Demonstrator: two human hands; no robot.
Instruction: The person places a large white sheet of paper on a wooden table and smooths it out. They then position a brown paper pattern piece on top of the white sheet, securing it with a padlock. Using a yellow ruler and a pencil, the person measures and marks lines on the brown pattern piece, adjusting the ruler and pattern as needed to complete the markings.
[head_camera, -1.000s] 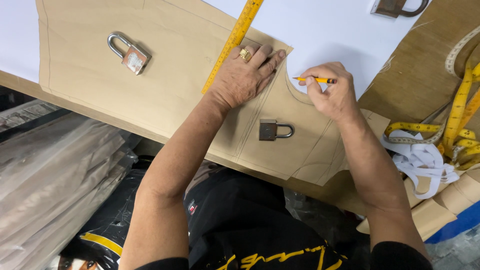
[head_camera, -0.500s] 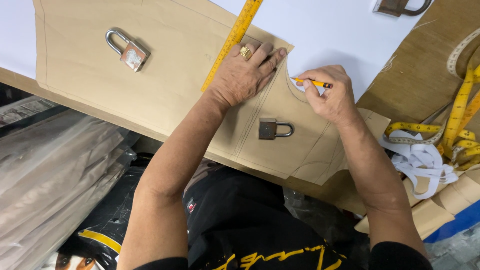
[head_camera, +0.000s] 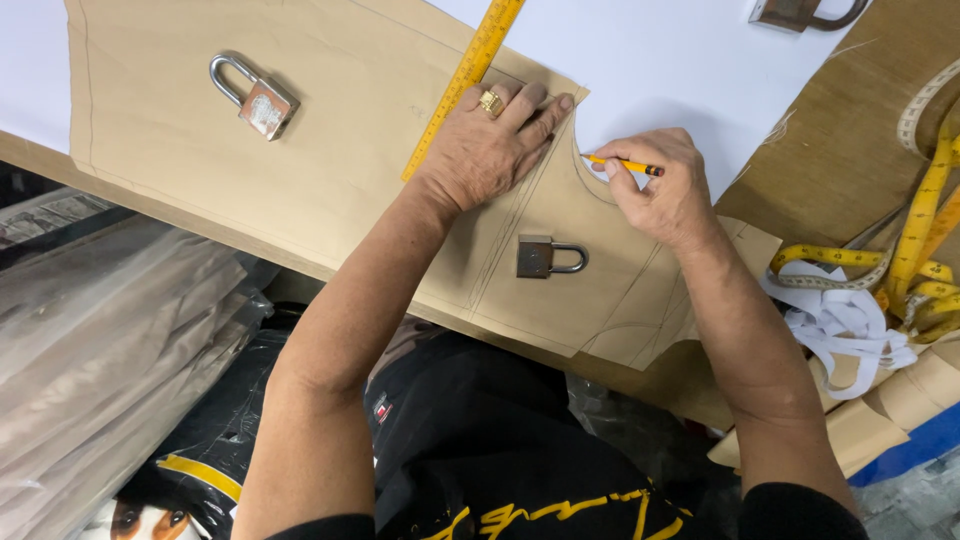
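Currently the pencil (head_camera: 628, 165), yellow, lies across the curved cut edge of the tan paper pattern (head_camera: 300, 170), tip on the pattern. Right hand (head_camera: 660, 190) fingers pinched tight around the pencil. Left hand (head_camera: 490, 145) spread flat, pressing the pattern just beside the yellow ruler (head_camera: 455, 85). A padlock (head_camera: 545, 257) sits on the pattern below both hands.

cluttered cutting table from above

the white table top (head_camera: 700, 60) fills the upper part of the view, evenly lit. to its right lies a brown board (head_camera: 850, 150), with yellow measuring tapes (head_camera: 915, 250) and white strips (head_camera: 840, 330) heaped on it. below the table's near edge, to the left, lie clear plastic-wrapped bundles (head_camera: 110, 340). a blue edge (head_camera: 915, 450) shows at the lower right, under cardboard scraps (head_camera: 860, 430).
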